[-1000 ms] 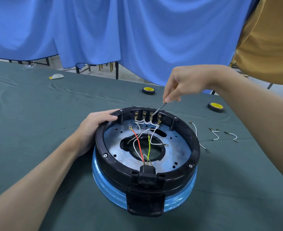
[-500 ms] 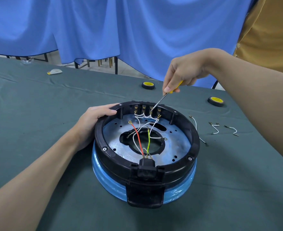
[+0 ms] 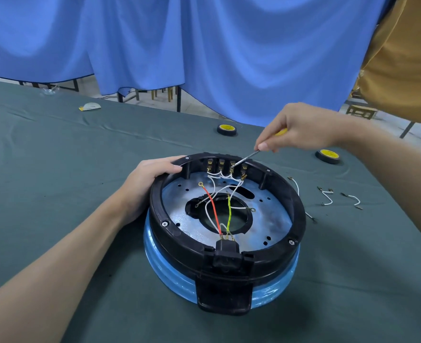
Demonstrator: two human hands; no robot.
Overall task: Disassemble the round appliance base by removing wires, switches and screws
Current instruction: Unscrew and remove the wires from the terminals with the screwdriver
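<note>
Sitting mid-bench [image 3: 43, 169], the round appliance base [image 3: 179, 248] lies open side up, its black socket [image 3: 226, 258] at the near rim, feeding a red wire [image 3: 211, 206] and a yellow-green wire [image 3: 229, 214]. The left hand [image 3: 150, 179] has its fingers curled over the far-left rim. The right hand [image 3: 301, 129] pinches a screwdriver [image 3: 245, 159], tip at the row of switch terminals [image 3: 233, 167] on the far wall. Loose white wires [image 3: 328, 198] lie to the right; two tape rolls [image 3: 226, 129] sit beyond.
</note>
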